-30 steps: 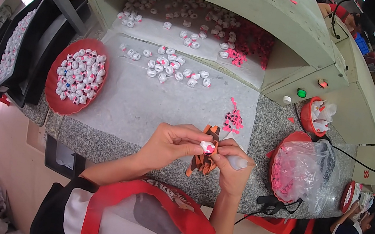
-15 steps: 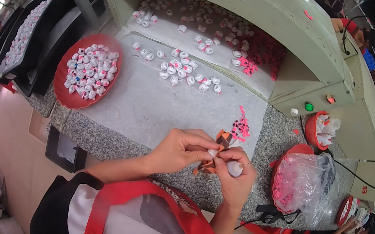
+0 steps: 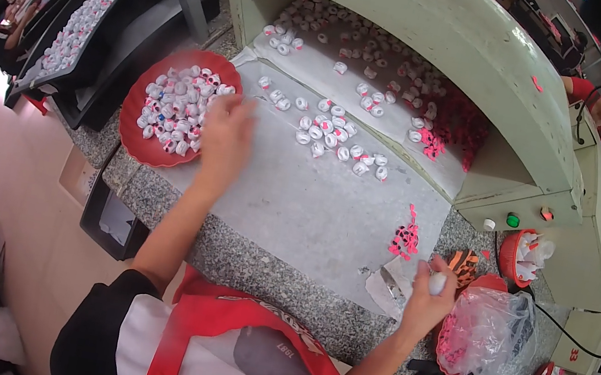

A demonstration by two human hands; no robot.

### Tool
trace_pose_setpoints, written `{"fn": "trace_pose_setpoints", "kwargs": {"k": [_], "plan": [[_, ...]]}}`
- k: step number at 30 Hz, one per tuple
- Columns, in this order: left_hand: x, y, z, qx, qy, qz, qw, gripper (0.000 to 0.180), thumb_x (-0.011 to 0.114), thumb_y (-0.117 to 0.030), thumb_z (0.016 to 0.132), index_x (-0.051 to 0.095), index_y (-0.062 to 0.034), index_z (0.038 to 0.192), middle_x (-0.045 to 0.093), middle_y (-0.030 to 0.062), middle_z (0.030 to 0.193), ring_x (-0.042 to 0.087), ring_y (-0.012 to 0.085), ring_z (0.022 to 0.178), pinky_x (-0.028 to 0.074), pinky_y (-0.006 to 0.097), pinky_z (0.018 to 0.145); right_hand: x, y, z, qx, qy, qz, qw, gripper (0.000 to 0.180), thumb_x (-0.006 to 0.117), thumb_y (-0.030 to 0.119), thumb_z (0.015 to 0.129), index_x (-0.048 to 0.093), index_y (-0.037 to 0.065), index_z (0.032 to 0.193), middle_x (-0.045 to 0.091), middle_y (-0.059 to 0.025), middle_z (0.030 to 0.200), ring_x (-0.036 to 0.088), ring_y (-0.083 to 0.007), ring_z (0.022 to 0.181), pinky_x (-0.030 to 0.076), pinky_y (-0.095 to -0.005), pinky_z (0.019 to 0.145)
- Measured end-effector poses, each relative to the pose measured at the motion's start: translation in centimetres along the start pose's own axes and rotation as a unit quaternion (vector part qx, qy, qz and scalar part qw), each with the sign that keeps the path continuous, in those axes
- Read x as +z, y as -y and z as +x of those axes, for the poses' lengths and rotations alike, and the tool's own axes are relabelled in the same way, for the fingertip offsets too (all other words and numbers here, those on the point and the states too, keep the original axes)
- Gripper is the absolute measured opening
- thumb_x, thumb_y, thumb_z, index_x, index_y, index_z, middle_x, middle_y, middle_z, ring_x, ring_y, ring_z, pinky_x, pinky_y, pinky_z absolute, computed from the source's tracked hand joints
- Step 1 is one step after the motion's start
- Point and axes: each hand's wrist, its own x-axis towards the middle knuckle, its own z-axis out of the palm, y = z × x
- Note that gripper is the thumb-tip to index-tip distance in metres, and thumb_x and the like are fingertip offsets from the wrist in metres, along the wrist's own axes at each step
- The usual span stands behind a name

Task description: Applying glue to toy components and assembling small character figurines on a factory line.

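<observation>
My left hand (image 3: 224, 147) is over the right edge of a red scalloped bowl (image 3: 134, 146). Motion smears its fingers, so I cannot make out whether they hold anything. The bowl is heaped with small white rounded pieces (image 3: 173, 107) bearing pink marks. At the right, my right hand (image 3: 421, 307) is closed around a small white bottle (image 3: 438, 283). Close by, a whitish sheet with a metal strip (image 3: 390, 283) lies at the bench edge, and an orange-and-black striped thing (image 3: 465, 264) sits just beyond the hand. Small pink pieces (image 3: 404, 241) form a little pile on the paper-covered bench.
Several white pieces (image 3: 333, 133) are scattered before a pale green open cabinet (image 3: 423, 25), with more inside. To the right stand a plastic-covered red basket (image 3: 458, 349) and a red cup (image 3: 509, 254). Black trays (image 3: 106, 44) stand far left; a cable (image 3: 570, 336) runs at right.
My hands were together at the bench front. The left has swung far left to the red bowl; the right has moved rightward with the bottle. The view has shifted too.
</observation>
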Motion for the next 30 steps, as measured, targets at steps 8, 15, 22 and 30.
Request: {"fn": "trace_pose_setpoints", "kwargs": {"k": [8,15,22,30], "plan": [[3.4,-3.7,-0.6,-0.181,0.292,-0.359,0.868,0.035,0.062,-0.003,0.072,0.055,-0.0069,0.106,0.056,0.006,0.086,0.058,0.0214,0.075,0.048,0.03,0.066,-0.3,2.8,-2.5,0.195,0.121,0.257,0.939,0.033,0.062,0.0,0.071,0.051,0.001,0.103,0.053,-0.0052,0.083,0.051,-0.0101,0.063,0.044,-0.0223,0.056],[-3.6,-12.4,-2.4,-0.368,0.377,-0.757,0.388,0.038,0.053,0.001,0.079,0.046,0.0004,0.117,0.056,0.0103,0.099,0.058,0.0207,0.091,0.048,0.027,0.077,-1.8,8.6,-1.3,0.246,0.179,0.461,0.834,0.03,0.056,0.002,0.072,0.046,0.0,0.101,0.049,-0.0065,0.084,0.052,-0.0111,0.074,0.043,-0.0233,0.063],[-4.8,-14.4,-3.0,-0.162,0.324,-0.678,0.64,0.036,0.054,0.011,0.075,0.048,0.0051,0.11,0.049,0.0137,0.108,0.055,0.0212,0.095,0.048,0.028,0.079,-3.0,8.9,-4.1,-0.017,0.015,0.285,0.958,0.032,0.059,0.017,0.071,0.051,-0.005,0.094,0.054,-0.0108,0.088,0.053,-0.0176,0.076,0.043,-0.0276,0.069],[-5.6,-14.6,-3.1,-0.184,0.294,-0.644,0.682,0.033,0.054,0.013,0.074,0.048,0.007,0.106,0.048,0.0142,0.105,0.055,0.0204,0.095,0.049,0.029,0.081,-2.9,9.1,-3.3,-0.131,0.033,0.224,0.965,0.026,0.061,0.008,0.065,0.055,-0.004,0.087,0.061,-0.0137,0.073,0.06,-0.0211,0.056,0.048,-0.0272,0.052]]}}
